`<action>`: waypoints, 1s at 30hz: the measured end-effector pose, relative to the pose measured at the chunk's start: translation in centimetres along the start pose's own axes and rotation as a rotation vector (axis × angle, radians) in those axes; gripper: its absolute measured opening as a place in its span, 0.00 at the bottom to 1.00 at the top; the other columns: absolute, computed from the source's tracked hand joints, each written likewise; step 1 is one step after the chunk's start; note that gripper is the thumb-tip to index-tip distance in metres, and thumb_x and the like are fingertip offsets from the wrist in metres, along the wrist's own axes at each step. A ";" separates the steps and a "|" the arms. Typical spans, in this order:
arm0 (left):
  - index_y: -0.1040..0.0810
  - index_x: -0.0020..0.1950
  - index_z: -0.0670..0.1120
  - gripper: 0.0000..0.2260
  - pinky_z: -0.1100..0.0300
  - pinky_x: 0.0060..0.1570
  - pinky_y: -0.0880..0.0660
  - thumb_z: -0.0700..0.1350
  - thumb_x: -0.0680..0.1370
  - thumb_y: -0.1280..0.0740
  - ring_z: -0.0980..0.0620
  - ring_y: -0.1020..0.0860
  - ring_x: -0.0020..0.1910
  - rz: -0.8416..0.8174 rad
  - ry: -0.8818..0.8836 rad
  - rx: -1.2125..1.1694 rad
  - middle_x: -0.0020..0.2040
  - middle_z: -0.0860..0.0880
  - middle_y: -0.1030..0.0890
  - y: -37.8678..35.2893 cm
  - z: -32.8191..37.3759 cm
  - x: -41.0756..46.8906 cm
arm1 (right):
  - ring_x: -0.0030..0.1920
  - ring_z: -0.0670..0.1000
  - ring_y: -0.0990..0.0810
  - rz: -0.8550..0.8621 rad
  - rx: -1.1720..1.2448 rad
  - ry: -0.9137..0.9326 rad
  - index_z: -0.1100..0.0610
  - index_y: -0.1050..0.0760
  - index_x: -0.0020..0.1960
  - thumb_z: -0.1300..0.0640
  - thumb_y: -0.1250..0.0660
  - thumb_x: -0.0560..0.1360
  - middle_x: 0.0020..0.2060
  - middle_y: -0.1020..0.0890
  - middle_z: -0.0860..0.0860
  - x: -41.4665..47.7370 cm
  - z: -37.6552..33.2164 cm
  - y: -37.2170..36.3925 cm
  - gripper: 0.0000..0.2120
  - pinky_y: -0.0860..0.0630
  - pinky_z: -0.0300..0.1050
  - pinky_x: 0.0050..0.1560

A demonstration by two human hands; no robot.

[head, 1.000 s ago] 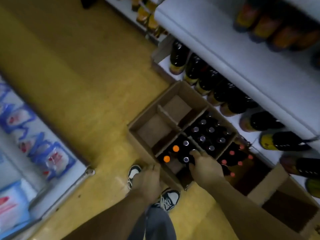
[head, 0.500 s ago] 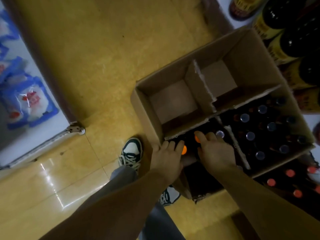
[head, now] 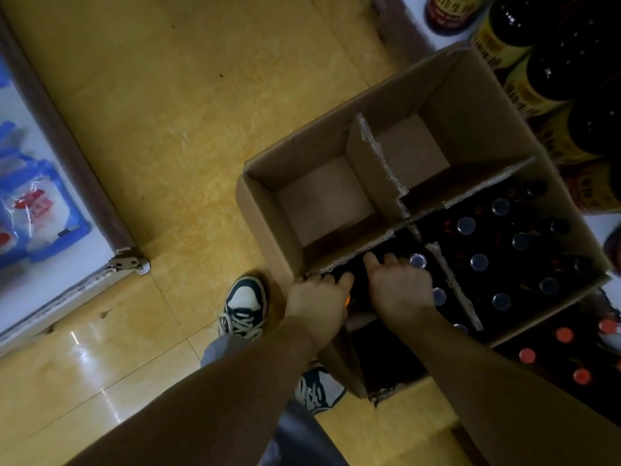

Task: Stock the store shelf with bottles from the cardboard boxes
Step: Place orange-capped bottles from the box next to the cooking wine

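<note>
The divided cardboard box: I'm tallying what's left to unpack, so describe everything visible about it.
The cardboard box is brown corrugated, open-topped, standing on the yellow floor. Torn-edged dividers make four compartments: two show bare bottoms, one is packed with dark bottles, and the left hand and right hand reach into the part-filled nearest one.

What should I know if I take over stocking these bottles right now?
Left hand: down over an orange-capped bottle in the near compartment of the cardboard box; grip unclear.
Right hand: beside it, over the same compartment; grip unclear.
Done: the two far compartments are empty; dark bottles stand on the shelf.
Left: silver-capped bottles in this box, and red-capped bottles in the next.
</note>
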State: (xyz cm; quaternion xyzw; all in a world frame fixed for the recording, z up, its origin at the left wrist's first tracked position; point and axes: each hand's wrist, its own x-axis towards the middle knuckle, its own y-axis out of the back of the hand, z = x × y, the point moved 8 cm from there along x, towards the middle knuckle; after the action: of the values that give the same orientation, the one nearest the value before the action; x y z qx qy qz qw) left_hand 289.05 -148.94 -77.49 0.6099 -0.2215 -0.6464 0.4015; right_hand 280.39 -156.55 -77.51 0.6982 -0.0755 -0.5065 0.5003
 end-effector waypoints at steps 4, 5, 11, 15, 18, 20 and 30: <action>0.34 0.69 0.51 0.16 0.50 0.52 0.25 0.51 0.82 0.36 0.44 0.22 0.57 0.011 -0.020 -0.055 0.57 0.47 0.20 0.0 -0.4 -0.7 | 0.60 0.57 0.21 0.000 0.042 -0.015 0.52 0.35 0.68 0.53 0.40 0.82 0.59 0.23 0.55 -1.5 0.1 0.4 0.15 0.34 0.46 0.39; 0.34 0.68 0.51 0.16 0.50 0.52 0.24 0.52 0.82 0.36 0.44 0.21 0.56 0.019 -0.022 -0.076 0.56 0.47 0.20 0.2 -0.5 -1.1 | 0.60 0.57 0.21 0.001 0.057 -0.020 0.52 0.35 0.68 0.53 0.40 0.82 0.60 0.23 0.54 -2.0 0.2 0.8 0.16 0.35 0.46 0.39; 0.33 0.62 0.52 0.14 0.50 0.50 0.23 0.54 0.80 0.35 0.45 0.21 0.53 0.057 -0.042 -0.139 0.53 0.49 0.20 3.4 0.3 -4.7 | 0.62 0.58 0.23 0.021 0.166 -0.040 0.52 0.35 0.71 0.48 0.39 0.82 0.61 0.23 0.55 -6.9 0.3 5.2 0.20 0.35 0.47 0.42; 0.32 0.61 0.52 0.13 0.52 0.47 0.23 0.54 0.80 0.35 0.45 0.21 0.53 0.084 -0.061 -0.145 0.53 0.49 0.19 7.4 1.2 -8.1 | 0.59 0.57 0.22 0.074 0.204 -0.055 0.53 0.33 0.70 0.46 0.40 0.82 0.60 0.22 0.55 -11.2 0.4 10.1 0.20 0.35 0.47 0.41; 0.32 0.63 0.52 0.14 0.52 0.44 0.25 0.54 0.80 0.35 0.44 0.20 0.54 0.091 -0.084 -0.134 0.54 0.49 0.19 11.4 2.2 -11.2 | 0.61 0.57 0.23 0.089 0.242 -0.076 0.52 0.34 0.71 0.46 0.41 0.82 0.61 0.23 0.54 -14.8 0.7 13.9 0.20 0.34 0.46 0.42; 0.32 0.61 0.52 0.13 0.52 0.43 0.25 0.55 0.80 0.35 0.45 0.20 0.53 0.103 -0.086 -0.145 0.53 0.49 0.18 14.5 2.7 -13.4 | 0.61 0.58 0.23 0.101 0.276 -0.100 0.52 0.34 0.71 0.46 0.40 0.82 0.61 0.23 0.54 -17.5 1.1 16.9 0.21 0.33 0.47 0.43; 0.33 0.62 0.51 0.13 0.55 0.35 0.35 0.55 0.82 0.36 0.44 0.19 0.49 0.120 -0.169 -0.018 0.50 0.48 0.18 30.8 6.1 -24.2 | 0.58 0.58 0.20 0.162 0.343 -0.242 0.52 0.34 0.70 0.48 0.38 0.81 0.60 0.21 0.54 -31.0 2.3 30.7 0.20 0.23 0.52 0.48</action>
State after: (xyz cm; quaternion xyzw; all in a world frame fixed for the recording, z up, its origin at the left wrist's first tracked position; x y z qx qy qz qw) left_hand 289.21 -148.99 -37.83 0.5350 -0.2849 -0.6723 0.4249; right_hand 276.15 -154.00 -34.15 0.6987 -0.2759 -0.5245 0.4008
